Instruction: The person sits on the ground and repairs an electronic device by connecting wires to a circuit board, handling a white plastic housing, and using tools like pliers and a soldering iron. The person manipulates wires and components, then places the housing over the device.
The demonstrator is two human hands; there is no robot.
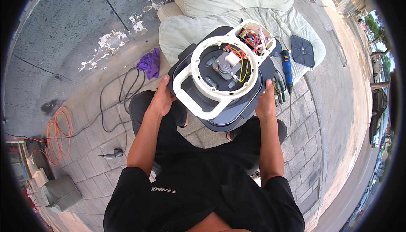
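In front of me is an opened-up electrical appliance, a dark grey squarish body with rounded corners. On it sits a white plastic ring frame with a loop handle. Inside the ring show a metal motor-like part and red and yellow wires; more wiring fills a small housing at the upper right. My left hand grips the body's left edge, thumb on top. My right hand grips its right edge the same way. The undersides of both hands' grips are hidden.
A pale padded cloth lies beyond the appliance. To the right are a blue power screwdriver, pliers and a dark square plate. At left are a purple cloth, a black cable, its grey plug and an orange cord.
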